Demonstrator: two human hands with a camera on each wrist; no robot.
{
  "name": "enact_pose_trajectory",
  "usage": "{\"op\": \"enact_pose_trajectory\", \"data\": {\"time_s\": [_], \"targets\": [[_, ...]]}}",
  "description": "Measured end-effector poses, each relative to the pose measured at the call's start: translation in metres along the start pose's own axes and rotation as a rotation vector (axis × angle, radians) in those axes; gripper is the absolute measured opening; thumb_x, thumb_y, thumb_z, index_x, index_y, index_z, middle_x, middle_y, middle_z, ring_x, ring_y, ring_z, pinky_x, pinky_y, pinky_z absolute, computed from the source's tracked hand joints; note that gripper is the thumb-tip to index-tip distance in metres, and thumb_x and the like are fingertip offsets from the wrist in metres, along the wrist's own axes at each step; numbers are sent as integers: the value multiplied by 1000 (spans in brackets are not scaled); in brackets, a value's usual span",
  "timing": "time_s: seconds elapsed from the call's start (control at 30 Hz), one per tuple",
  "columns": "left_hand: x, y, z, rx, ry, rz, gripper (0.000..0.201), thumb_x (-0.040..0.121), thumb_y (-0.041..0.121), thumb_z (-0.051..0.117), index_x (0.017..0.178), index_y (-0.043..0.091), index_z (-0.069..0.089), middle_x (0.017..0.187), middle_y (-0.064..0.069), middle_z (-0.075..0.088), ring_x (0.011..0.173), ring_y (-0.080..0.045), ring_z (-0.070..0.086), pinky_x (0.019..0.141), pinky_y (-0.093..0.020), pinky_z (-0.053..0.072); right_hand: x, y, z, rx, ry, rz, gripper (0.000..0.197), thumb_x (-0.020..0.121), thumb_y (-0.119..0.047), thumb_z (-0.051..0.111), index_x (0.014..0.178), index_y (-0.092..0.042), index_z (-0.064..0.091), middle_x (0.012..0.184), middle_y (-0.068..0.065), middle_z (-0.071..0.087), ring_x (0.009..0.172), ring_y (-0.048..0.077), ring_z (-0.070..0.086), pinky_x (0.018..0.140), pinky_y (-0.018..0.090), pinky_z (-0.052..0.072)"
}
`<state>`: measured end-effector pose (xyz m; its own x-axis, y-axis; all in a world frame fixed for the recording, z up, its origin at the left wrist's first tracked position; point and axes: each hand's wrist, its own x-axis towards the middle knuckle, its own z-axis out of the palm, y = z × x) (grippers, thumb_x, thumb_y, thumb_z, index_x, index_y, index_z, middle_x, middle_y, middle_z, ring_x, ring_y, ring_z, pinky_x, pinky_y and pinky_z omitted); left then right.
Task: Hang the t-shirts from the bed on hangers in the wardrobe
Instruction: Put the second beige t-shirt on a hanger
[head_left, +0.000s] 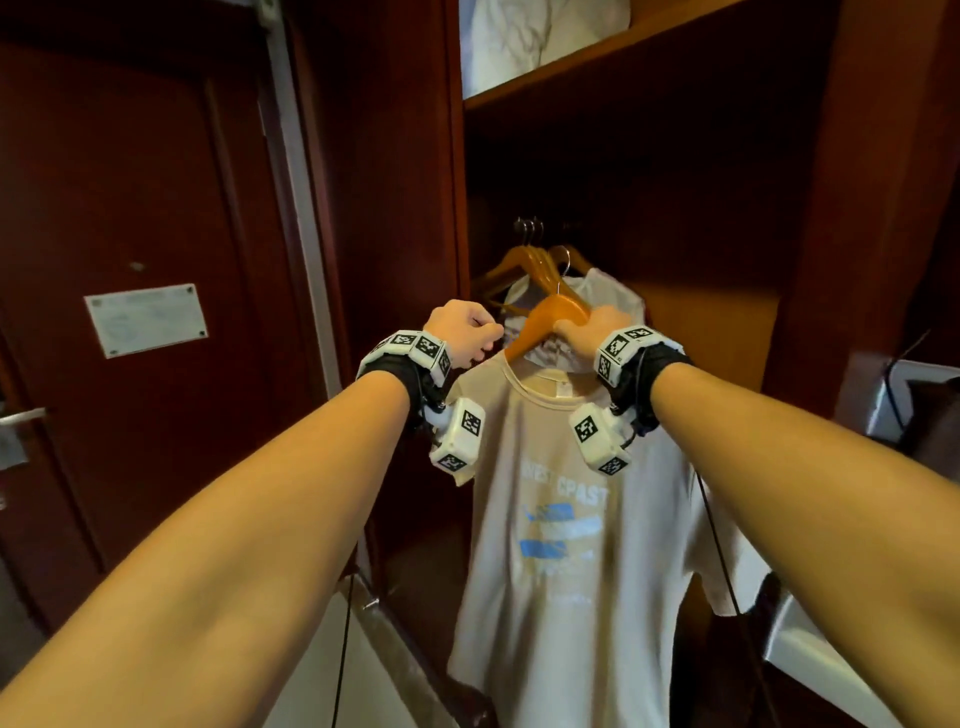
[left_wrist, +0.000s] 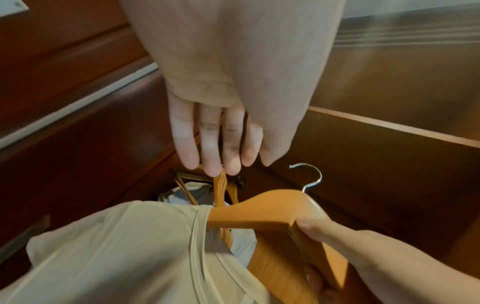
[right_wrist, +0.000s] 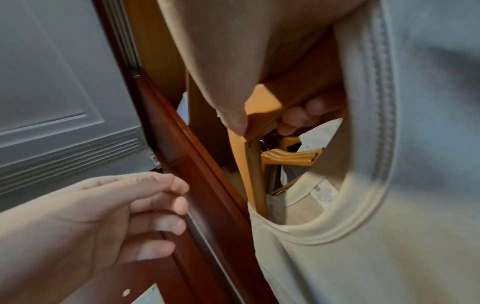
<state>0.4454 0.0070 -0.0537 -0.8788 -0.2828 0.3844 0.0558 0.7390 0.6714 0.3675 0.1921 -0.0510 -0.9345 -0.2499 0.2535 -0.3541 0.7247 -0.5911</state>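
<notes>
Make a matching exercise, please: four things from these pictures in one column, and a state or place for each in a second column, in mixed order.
Things:
1. right hand
2. left hand
3. beige t-shirt
4. empty wooden hangers

States or places:
A. hang together inside the wardrobe
B. holds nothing, fingers loosely curled
C. grips the wooden hanger at its middle
D. hangs on the held hanger by one shoulder

Pairs: 1-C, 2-B, 3-D, 4-A
</notes>
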Motion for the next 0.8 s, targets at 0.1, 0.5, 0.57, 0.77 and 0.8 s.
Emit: {"op": "enact_pose_trajectory", "data": {"time_s": [0.1, 0.5, 0.57, 0.77, 0.8], "targets": [[52, -8, 13, -13, -22, 39, 13, 90, 23, 61, 79, 20, 68, 77, -4, 73, 69, -16, 69, 58, -28, 59, 35, 10, 0, 24, 42, 100, 34, 88, -42, 53, 68, -14, 51, 63, 7, 56, 54, 23, 50, 58, 33, 43], [246, -42, 97, 20, -114, 290, 21, 85, 31, 58, 81, 16, 71, 78, -5, 72, 77, -25, 68, 72, -40, 58, 155, 68, 11, -151, 213, 446, 49, 77, -54, 55, 92, -8, 65, 87, 12, 72, 75, 33, 69, 71, 40, 57], [274, -43, 113, 86, -160, 368, 21, 88, 34, 56, 88, 21, 71, 84, -5, 71, 79, -25, 65, 66, -38, 53, 170, 78, 11, -149, 240, 494, 48, 76, -59, 57, 88, -13, 66, 85, 10, 72, 75, 31, 69, 72, 40, 57], [336, -34, 161, 276, -292, 504, 35, 99, 40, 46, 116, 17, 65, 116, -7, 64, 107, -28, 59, 91, -39, 49, 201, 101, 7, -171, 323, 548, 53, 79, -67, 59, 83, -14, 62, 93, 9, 68, 83, 30, 67, 79, 41, 56], [344, -33, 170, 322, -311, 512, 37, 99, 41, 43, 117, 16, 64, 119, -9, 64, 109, -30, 58, 94, -41, 48, 205, 105, 6, -177, 322, 552, 56, 79, -69, 58, 84, -14, 62, 93, 9, 68, 83, 30, 67, 79, 42, 56]]}}
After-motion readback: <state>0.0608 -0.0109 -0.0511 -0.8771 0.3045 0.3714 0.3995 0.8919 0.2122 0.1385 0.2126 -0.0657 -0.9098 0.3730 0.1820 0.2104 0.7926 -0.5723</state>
